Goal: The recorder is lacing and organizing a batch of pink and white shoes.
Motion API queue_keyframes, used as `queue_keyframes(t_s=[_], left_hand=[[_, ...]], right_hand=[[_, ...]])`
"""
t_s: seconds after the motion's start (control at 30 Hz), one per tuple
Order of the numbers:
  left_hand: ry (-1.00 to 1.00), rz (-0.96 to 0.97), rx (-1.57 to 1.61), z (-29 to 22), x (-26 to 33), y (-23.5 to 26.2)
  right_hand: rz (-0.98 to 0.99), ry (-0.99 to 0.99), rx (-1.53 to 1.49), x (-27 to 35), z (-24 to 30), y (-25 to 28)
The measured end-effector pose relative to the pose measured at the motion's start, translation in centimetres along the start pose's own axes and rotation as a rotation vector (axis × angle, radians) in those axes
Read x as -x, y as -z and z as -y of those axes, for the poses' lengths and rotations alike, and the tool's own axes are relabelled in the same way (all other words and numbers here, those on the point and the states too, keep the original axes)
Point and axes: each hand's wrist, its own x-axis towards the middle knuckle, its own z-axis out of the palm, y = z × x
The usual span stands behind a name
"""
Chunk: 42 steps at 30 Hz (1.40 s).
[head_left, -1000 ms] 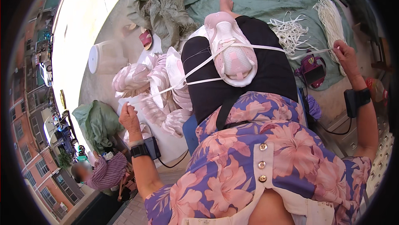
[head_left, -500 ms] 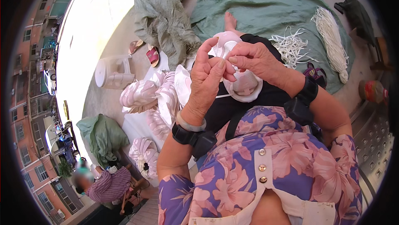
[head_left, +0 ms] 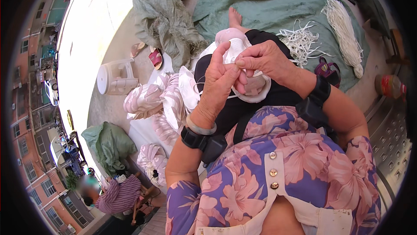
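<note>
On my lap lies a white and pale pink shoe upper, toe part pointing away from me. My left hand and my right hand meet above it, fingertips pinched together. Between them is a thin white shoelace, mostly hidden by the fingers; a strand of it shows below my left hand. My left index finger is raised and bent, while the left thumb presses toward the right thumb and fingers. Left of my lap are bundles of similar pink and white shoe uppers.
Loose white laces and a long hank of white cord lie on a green cloth. A white plastic stool, a red sandal and green sacks stand leftward. Another person sits lower left.
Both hands have come slightly closer together over the shoe upper, fingertips still pinched. The whole view has shifted a little.
</note>
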Motion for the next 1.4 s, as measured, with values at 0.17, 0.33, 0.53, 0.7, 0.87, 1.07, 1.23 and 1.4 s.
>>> queue_keyframes(t_s=[0.17, 0.33, 0.53, 0.7, 0.87, 1.07, 1.23, 1.4], left_hand=[[0.092, -0.027, -0.079, -0.1, 0.2, 0.4], [-0.411, -0.020, -0.529, 0.5, -1.3, 0.4], [-0.141, 0.128, -0.004, -1.4, -1.2, -2.3], [-0.002, 0.305, -0.259, -1.0, 0.9, -1.1], [-0.058, 0.458, -0.461, 0.0, 2.1, -0.5], [-0.247, 0.661, -0.607, 1.1, 1.6, -2.4], [-0.337, 0.734, -0.662, 0.1, 1.0, -2.9], [-0.363, 0.731, -0.730, 0.6, 0.8, -3.5]], right_hand=[[-0.013, 0.046, -0.031, -0.1, -0.7, 0.0], [-0.016, 0.275, 0.342, 0.3, 1.4, -0.5], [-0.266, 0.623, 0.166, -0.6, 6.3, 0.1], [-0.425, 0.384, -0.572, -0.1, 10.2, 9.6], [-0.227, 0.403, -0.735, 3.1, 9.0, 25.4], [-0.424, -0.070, -0.061, 0.2, 1.3, 17.7], [-0.092, 0.131, 0.790, -2.3, -2.5, 7.6], [-0.010, 0.442, 1.304, -4.0, -2.9, 2.0]])
